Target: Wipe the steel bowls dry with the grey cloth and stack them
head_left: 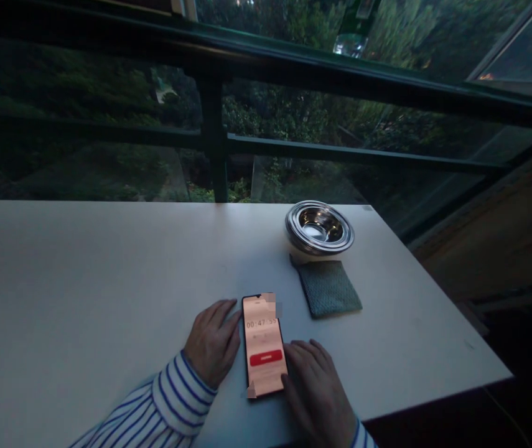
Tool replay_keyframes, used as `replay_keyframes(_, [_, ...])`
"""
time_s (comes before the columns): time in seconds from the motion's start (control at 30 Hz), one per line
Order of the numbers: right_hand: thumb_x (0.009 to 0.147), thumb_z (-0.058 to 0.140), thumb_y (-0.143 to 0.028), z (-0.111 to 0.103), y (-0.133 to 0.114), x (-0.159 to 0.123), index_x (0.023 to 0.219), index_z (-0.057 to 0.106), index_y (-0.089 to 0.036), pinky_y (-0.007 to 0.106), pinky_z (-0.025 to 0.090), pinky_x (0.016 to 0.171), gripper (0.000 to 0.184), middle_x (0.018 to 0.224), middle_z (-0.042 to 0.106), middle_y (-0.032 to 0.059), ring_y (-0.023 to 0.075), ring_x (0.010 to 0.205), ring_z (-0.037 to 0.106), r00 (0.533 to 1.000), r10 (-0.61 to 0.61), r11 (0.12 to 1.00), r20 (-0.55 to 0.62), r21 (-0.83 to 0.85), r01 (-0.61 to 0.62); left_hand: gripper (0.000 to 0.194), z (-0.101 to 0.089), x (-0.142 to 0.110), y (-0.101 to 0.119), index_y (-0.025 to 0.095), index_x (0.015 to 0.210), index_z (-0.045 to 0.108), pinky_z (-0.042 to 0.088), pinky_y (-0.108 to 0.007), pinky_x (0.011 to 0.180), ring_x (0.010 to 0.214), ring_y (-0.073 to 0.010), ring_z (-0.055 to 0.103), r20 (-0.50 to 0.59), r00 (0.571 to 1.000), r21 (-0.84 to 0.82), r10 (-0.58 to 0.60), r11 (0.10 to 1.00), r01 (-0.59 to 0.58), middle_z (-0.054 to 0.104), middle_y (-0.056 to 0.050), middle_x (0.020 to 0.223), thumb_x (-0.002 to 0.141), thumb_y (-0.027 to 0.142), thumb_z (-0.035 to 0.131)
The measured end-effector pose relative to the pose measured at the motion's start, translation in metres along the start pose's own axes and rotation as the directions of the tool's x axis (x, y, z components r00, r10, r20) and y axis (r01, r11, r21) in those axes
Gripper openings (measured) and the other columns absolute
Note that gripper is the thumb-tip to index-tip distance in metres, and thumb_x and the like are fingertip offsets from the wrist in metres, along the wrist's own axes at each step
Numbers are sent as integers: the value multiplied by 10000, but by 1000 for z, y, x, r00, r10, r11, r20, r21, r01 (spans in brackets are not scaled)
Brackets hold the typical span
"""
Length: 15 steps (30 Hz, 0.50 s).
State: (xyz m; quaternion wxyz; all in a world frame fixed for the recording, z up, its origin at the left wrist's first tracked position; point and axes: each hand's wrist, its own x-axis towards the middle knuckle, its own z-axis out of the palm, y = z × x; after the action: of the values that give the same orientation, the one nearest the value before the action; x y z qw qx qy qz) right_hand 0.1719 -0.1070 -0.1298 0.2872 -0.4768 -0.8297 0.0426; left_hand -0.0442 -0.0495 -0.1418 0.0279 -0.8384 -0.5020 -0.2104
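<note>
A smartphone (266, 339) lies face up on the white table, its lit screen showing a running-time readout near 00:47 and a red button. My left hand (214, 342) rests on the tabletop along the phone's left edge, fingers stretched forward and holding nothing. At the phone's lower right is my right hand (317, 386), its thumb tip at the phone's edge and its fingers loosely extended on the table. A folded grey-green cloth (331, 289) lies beyond the right hand. Just behind the cloth stand stacked shiny metal bowls (320, 230).
The white table (107, 267) ends at a right edge running diagonally toward me. Along its far side stands a dark green railing (266, 53) with glass, and trees show behind it. A bottle (356, 28) is partly visible at the top.
</note>
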Motion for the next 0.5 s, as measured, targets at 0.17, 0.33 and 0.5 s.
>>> replay_keyframes(0.17, [872, 403, -178, -5, 1, 3, 1145, 475, -140, 437, 474, 826, 285, 978, 660, 104, 237, 904, 604, 999, -11, 1000, 42, 21, 10, 364, 4, -3, 0, 128, 1077, 617, 471, -458, 828, 1040, -286, 540, -18, 1000, -29, -11, 1000, 10, 627, -167, 1098, 852, 217, 345])
replay_keyframes(0.33, [879, 416, -165, -14, 20, 7, 1156, 480, -126, 378, 502, 816, 287, 1016, 644, 122, 225, 972, 575, 999, 36, 999, 12, -29, -35, 373, 5, -4, -1, 114, 1133, 579, 457, -462, 850, 1048, -285, 539, -28, 999, -69, -25, 997, 23, 622, -171, 1117, 854, 217, 354])
replay_keyframes(0.5, [885, 430, -212, -15, 58, 20, 1163, 510, -95, 472, 458, 860, 312, 1154, 583, 182, 297, 1077, 521, 994, 70, 947, -88, -308, -94, 374, 5, -4, -2, 121, 1173, 534, 458, -460, 851, 1041, -270, 541, -35, 998, -109, -46, 993, 42, 624, -157, 1111, 861, 225, 355])
